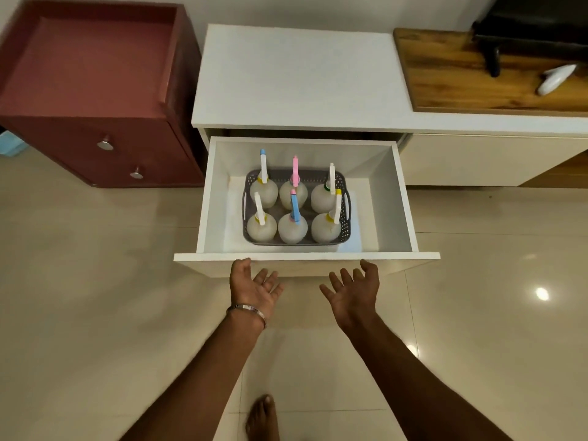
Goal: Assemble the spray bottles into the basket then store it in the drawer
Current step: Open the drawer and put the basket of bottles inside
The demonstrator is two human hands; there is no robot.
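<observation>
A grey perforated basket (345,218) stands inside the pulled-out white drawer (305,257). In it stand several translucent spray bottles (292,229) in two rows, their spray heads white, blue and pink. My left hand (254,286) is just in front of the drawer's front panel, palm up, fingers relaxed, thumb tip near the panel's top edge. My right hand (354,289) mirrors it a little to the right, palm up and holding nothing. Whether either hand touches the panel is unclear.
The drawer belongs to a low white cabinet (296,78). A dark red cabinet (92,90) with two knobs stands at the left. At the right, a wooden top (461,78) carries a white object (555,79) and a black item. My bare foot (262,418) is on the tiled floor.
</observation>
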